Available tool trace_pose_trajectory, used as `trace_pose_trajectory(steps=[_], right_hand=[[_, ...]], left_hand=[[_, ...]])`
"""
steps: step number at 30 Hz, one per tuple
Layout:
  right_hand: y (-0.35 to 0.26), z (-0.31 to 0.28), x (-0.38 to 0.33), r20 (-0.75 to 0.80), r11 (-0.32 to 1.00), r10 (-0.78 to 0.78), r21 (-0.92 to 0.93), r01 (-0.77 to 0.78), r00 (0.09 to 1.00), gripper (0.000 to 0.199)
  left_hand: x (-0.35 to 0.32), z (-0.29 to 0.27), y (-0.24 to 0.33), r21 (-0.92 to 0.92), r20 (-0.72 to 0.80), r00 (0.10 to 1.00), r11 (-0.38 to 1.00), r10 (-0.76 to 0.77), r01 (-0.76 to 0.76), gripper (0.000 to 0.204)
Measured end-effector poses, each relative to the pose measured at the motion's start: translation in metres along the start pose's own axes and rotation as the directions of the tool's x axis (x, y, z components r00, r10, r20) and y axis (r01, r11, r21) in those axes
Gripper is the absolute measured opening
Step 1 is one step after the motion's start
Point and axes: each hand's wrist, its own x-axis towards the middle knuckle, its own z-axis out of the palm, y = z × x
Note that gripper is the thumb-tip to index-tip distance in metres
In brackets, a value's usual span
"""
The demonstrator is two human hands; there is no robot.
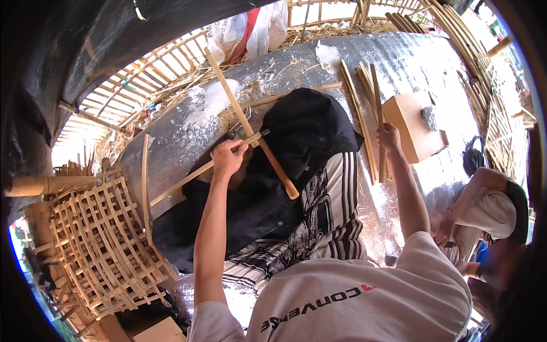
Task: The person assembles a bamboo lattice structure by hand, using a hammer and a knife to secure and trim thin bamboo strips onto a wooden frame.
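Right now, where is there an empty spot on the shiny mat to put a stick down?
The silver mat is bare above the cardboard box, and again between the black cloth and the white sacks. It is crowded beside the right hand, where loose bamboo strips lie, and at the left hand, which holds crossed sticks.

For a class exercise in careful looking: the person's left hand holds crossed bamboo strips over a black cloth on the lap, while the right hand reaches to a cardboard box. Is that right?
Not quite. In the head view the right hand grips a bamboo strip in the bundle beside the cardboard box, not the box itself. The left hand does hold the crossed bamboo strips over the black cloth.
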Motion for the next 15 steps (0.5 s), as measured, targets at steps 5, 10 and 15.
trace_pose_trajectory(steps=[5,10,15], right_hand=[[0.012,0.004,-0.038,-0.251,0.832,-0.296,-0.542,0.119,0.922,0.044],[-0.007,0.018,-0.052,-0.197,0.772,-0.41,-0.595,0.224,0.891,0.044],[0.011,0.037,-0.031,0.026,0.79,-0.302,-0.553,0.265,0.953,0.036]], left_hand=[[-0.002,0.013,-0.013,0.05,0.077,0.995,0.997,-0.057,0.053,0.027],[-0.007,0.01,-0.021,0.022,0.135,0.981,0.99,-0.141,0.14,0.028],[-0.008,0.013,-0.015,-0.005,0.114,0.986,0.992,-0.123,0.125,0.031]])
